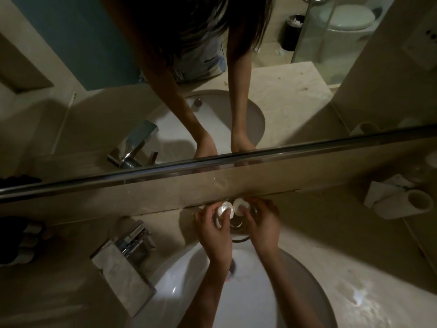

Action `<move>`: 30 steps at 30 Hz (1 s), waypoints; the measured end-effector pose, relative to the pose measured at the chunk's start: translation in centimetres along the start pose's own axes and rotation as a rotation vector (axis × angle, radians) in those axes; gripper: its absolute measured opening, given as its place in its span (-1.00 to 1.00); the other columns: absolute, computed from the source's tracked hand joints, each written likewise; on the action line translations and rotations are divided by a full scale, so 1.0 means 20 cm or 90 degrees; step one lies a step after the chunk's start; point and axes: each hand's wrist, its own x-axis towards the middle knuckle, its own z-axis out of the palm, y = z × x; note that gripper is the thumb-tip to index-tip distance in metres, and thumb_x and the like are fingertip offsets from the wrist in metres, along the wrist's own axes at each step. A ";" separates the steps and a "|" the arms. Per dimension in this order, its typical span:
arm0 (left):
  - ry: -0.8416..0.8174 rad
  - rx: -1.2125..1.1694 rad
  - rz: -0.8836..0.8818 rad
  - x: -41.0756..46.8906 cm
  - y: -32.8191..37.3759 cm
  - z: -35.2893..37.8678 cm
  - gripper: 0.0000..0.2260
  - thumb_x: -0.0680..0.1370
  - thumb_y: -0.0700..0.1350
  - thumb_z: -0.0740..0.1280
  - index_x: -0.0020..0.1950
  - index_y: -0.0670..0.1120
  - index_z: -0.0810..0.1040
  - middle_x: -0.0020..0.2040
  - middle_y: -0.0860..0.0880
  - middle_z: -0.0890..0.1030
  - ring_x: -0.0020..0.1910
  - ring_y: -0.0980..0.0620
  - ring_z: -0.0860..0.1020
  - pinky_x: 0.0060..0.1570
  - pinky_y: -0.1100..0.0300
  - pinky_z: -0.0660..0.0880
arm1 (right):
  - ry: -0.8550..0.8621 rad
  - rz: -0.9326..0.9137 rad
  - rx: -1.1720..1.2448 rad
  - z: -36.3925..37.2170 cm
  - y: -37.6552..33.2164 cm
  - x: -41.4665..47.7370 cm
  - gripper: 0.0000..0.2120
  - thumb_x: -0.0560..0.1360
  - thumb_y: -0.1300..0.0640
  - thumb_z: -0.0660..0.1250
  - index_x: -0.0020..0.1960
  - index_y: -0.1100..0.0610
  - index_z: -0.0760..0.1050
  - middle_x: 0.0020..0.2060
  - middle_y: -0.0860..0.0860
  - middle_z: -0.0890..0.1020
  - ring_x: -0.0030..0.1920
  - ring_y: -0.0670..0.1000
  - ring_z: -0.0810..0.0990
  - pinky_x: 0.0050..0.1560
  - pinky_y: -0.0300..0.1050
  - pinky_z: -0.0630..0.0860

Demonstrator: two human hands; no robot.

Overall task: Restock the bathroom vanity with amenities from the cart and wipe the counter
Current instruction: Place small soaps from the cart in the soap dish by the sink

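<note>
Stage: restocking, judged mid-placement; done at back of tabletop (343,263), just below mirror ledge (118,204) and behind sink (179,280).
Left grip: left hand (212,229) curled, fingertips pinching a small round white amenity packet (224,208) by its edges.
Right grip: right hand (263,224) curled, thumb and fingers pinching a second round white packet (240,204), just beside the first.
Task's thing: both packets held over clear glass holder (237,224), which stood between the two hands; could not tell whether either touched its rim.
Contents of packets: too small and glossy to tell.
Risk one: slip of a glossy packet out of a fingertip pinch, then a roll forward into sink, close in front of holder.
Risk two: knock to holder from a wrist or knuckle while lowering; glass near basin edge, likely to tip or chip on stone.
Risk three: packet set down on damp stone; wet sheen (354,294) seen right of sink, so wiping judged not yet done.
Risk four: dim light and mirror glare, a likely cause of a misjudged drop beside holder instead of inside.
Nearby: chrome faucet (133,242) left of hands, well apart from them.
</note>
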 end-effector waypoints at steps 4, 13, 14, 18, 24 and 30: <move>0.003 0.030 0.019 0.00 0.01 0.00 -0.76 0.43 -0.18 0.48 0.09 -0.11 0.65 0.13 -0.15 0.53 0.10 -0.03 0.51 0.03 0.46 0.37 | 0.008 -0.010 0.029 0.00 0.00 -0.01 -0.77 0.49 0.00 0.34 0.09 0.07 0.60 -0.03 0.04 0.59 -0.06 0.07 0.58 -0.14 0.00 0.57; -0.033 0.029 -0.010 0.01 -0.01 -0.01 -0.72 0.44 -0.13 0.49 0.14 -0.03 0.63 0.10 -0.04 0.51 0.09 -0.02 0.51 0.08 0.11 0.52 | -0.017 0.027 0.049 0.00 -0.01 0.00 -0.80 0.48 0.07 0.40 0.09 0.07 0.60 0.00 0.03 0.59 -0.04 0.04 0.57 -0.11 -0.07 0.54; -0.040 0.023 -0.014 0.01 -0.01 -0.02 -0.70 0.44 -0.12 0.48 0.17 -0.03 0.62 0.10 0.00 0.49 0.10 -0.02 0.51 0.10 0.10 0.52 | -0.022 0.031 0.056 -0.01 -0.01 0.00 -0.80 0.48 0.07 0.40 0.09 0.08 0.60 0.00 0.03 0.60 -0.04 0.03 0.58 -0.11 -0.07 0.53; -0.051 -0.014 -0.043 0.01 0.01 -0.06 -0.69 0.47 -0.15 0.45 0.20 -0.01 0.59 0.04 0.07 0.47 0.05 0.06 0.52 0.07 0.04 0.55 | -0.020 0.038 0.095 -0.04 -0.03 -0.02 -0.79 0.50 0.10 0.39 0.12 0.11 0.60 0.01 0.03 0.61 -0.08 -0.03 0.58 -0.11 -0.14 0.51; -0.042 0.017 0.021 -0.05 0.05 -0.16 -0.70 0.44 -0.23 0.47 0.15 -0.03 0.62 0.03 -0.03 0.59 0.01 0.05 0.53 -0.02 0.23 0.49 | -0.005 0.046 0.143 -0.13 -0.05 -0.07 -0.70 0.46 0.06 0.40 0.15 0.14 0.59 0.06 0.07 0.62 0.03 0.07 0.60 0.01 -0.01 0.53; -0.058 -0.023 0.036 -0.16 0.13 -0.32 -0.76 0.46 -0.21 0.45 0.08 0.05 0.61 -0.03 0.09 0.58 -0.04 0.12 0.54 -0.10 0.35 0.45 | -0.013 0.056 0.187 -0.27 -0.10 -0.21 -0.74 0.48 -0.05 0.39 0.12 0.04 0.59 0.02 -0.04 0.63 0.04 -0.02 0.59 0.03 -0.02 0.54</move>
